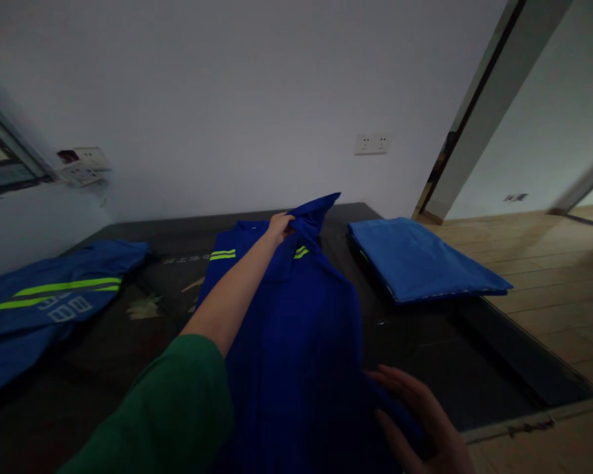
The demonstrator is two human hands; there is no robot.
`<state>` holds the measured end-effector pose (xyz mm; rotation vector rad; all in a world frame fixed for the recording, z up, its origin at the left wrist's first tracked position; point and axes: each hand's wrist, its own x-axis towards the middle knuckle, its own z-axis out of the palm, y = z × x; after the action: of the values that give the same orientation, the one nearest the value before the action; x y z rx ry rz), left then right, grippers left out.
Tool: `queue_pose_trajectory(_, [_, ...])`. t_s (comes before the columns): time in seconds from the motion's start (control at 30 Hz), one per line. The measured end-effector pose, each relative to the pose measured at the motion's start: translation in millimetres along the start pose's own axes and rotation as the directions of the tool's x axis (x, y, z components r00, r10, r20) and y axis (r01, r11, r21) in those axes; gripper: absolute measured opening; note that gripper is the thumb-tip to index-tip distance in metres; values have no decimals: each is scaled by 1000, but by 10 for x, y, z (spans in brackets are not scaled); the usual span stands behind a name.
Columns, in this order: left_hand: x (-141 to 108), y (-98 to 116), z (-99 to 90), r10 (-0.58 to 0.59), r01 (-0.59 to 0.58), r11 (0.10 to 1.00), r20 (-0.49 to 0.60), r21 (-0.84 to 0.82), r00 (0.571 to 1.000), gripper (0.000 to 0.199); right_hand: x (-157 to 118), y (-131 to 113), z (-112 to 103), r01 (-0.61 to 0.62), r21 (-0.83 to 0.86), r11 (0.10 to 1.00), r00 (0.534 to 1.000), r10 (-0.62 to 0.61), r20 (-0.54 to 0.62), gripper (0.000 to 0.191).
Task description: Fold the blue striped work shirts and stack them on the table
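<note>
Your left hand (281, 227) is closed on the far right part of the dark blue garment (286, 316), near its collar, and raises a fold of cloth above the table (425, 342). Your right hand (420, 421) is at the near right edge of the same garment, partly curled, with cloth between thumb and fingers; how firmly it grips cannot be determined. The garment lies lengthwise in the middle of the table, collar at the far end, yellow-green stripes at both shoulders. A folded stack of blue cloth (420, 260) rests to the right, apart from the garment. A blue garment with a printed mark (64, 289) lies at the left.
</note>
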<state>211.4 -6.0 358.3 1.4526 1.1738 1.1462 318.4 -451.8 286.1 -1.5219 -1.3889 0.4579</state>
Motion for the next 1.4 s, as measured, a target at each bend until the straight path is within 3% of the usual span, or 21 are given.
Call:
queue_pose_trajectory(0.1, [-54, -169, -641, -71, 55, 986, -97, -156, 993, 19, -52, -160, 352, 213, -10, 977, 974, -212, 79, 40])
queue_pose_trajectory(0.17, [-178, -370, -1034, -130, 94, 971, -152, -222, 980, 20, -67, -193, 547, 432, 18, 902, 889, -429, 160, 50])
queue_pose_trajectory(0.23, [-353, -616, -1366, -196, 145, 955, -185, -258, 963, 22, -70, -187, 686, 604, 42, 796, 765, -593, 253, 61])
queue_pose_trajectory(0.3, [-544, -858, -1621, -253, 195, 941, -192, -276, 948, 23, -78, -164, 773, 664, 24, 747, 684, -620, 385, 66])
queue_pose_trajectory(0.4, [-774, -1111, -1863, -298, 243, 925, -161, -291, 941, 21, -120, -129, 847, 643, -57, 764, 660, -515, 547, 65])
queue_pose_trajectory(0.53, [-863, -1167, -1985, -293, 251, 918, -100, -306, 951, 25, -174, -154, 820, 607, -85, 790, 707, -489, 510, 62])
queue_pose_trajectory(0.63, [-821, -1081, -2007, -244, 199, 928, -111, -314, 963, 24, -175, -233, 688, 573, -49, 818, 771, -518, 370, 61])
queue_pose_trajectory(0.77, [-836, -997, -2024, -104, 43, 957, -199, -287, 974, 19, -184, -311, 548, 516, -31, 856, 844, -502, 191, 58])
queue_pose_trajectory(0.87, [-955, -1045, -2047, -57, 8, 980, -242, -199, 969, 29, -199, -303, 559, 579, 3, 815, 807, -573, 140, 57])
queue_pose_trajectory(1.0, [-1120, -1180, -2113, -86, 55, 992, -293, -112, 952, 55, -215, -248, 600, 668, 27, 744, 718, -654, 240, 58])
queue_pose_trajectory(1.2, [-1155, -1182, -2244, -43, 38, 999, -373, -21, 927, 66, -300, -227, 642, 667, -59, 743, 733, -640, 231, 60])
queue_pose_trajectory(1.3, [-1178, -1166, -2290, 23, 68, 963, -330, 262, 944, 63, -353, -237, 788, 636, -44, 770, 749, -603, 274, 60])
queue_pose_trajectory(1.4, [-1283, -1143, -2265, 193, 64, 755, -314, 653, 930, 60, -407, -218, 963, 566, -59, 822, 772, -503, 388, 62])
